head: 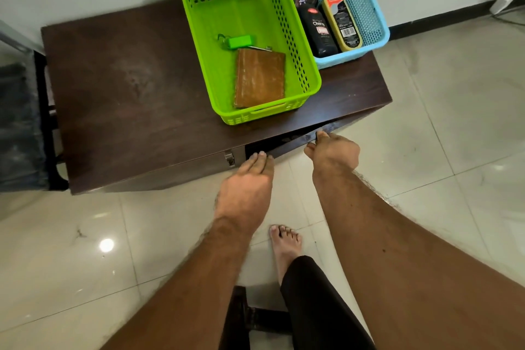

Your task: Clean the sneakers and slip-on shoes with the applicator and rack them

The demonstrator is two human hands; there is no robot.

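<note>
Yellow-bodied applicator (342, 24) lies in the blue basket (377, 34) on the dark wooden cabinet (127, 88) (beside two black polish containers). Right hand (333, 152) grips the open door's (295, 142) top edge, fingers curled over it; left hand (247, 182) rests flat-fingered against the door. Green basket (199, 37) sits alongside.

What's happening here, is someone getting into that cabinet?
Yes. A person stands barefoot at a low dark cabinet and is working its right-hand door, which stands partly open. The right hand grips the door's top edge, while the left hand rests flat-fingered against its near end. On top sit a green basket holding a brown wallet and a blue basket with shoe-polish items. No shoes are in sight.
</note>
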